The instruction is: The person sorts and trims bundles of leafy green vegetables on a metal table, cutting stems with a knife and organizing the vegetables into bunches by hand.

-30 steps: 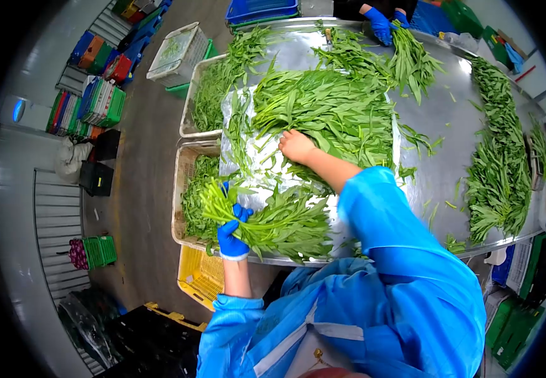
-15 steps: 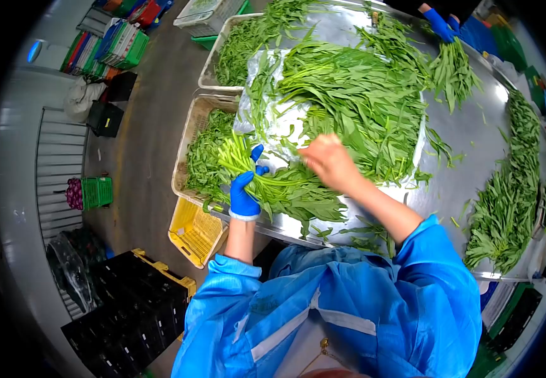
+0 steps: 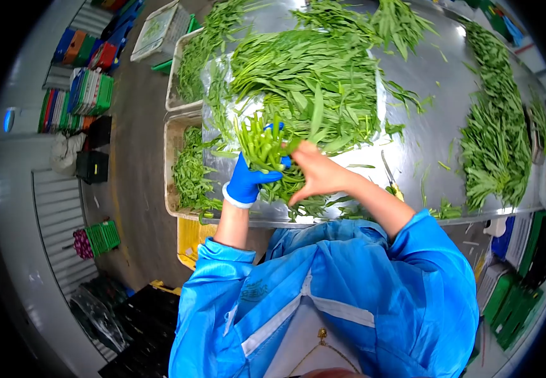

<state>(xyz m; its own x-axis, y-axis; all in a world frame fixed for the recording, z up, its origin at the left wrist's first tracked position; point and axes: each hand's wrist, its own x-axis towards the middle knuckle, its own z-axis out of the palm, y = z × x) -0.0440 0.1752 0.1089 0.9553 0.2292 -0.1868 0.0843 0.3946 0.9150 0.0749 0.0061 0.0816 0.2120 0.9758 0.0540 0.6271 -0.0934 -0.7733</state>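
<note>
My left hand [image 3: 249, 181], in a blue glove, is closed around a bunch of leafy green stems [image 3: 260, 145] that looks like water spinach. The stem ends point up toward me, and the leaves hang below the hand, partly hidden. My bare right hand [image 3: 318, 170] is at the bunch's right side, thumb spread from the fingers. Its fingertips are slightly blurred, near the stems and an upright leaf [image 3: 318, 113]; whether they touch is unclear. Behind both hands lies a large pile of the same greens [image 3: 311, 79]. A small knife [image 3: 391, 179] rests on the metal table to the right.
The metal table [image 3: 424, 142] carries more greens [image 3: 493, 138] along its right side. Crates of greens [image 3: 173, 183] stand against its left edge, with a yellow crate [image 3: 192, 236] below. Stacked crates [image 3: 90, 91] and a green basket [image 3: 103, 237] are farther left.
My left hand has turned the bunch so the stem ends face up. My right hand has come to its side. The view has shifted right, and the knife now shows.
</note>
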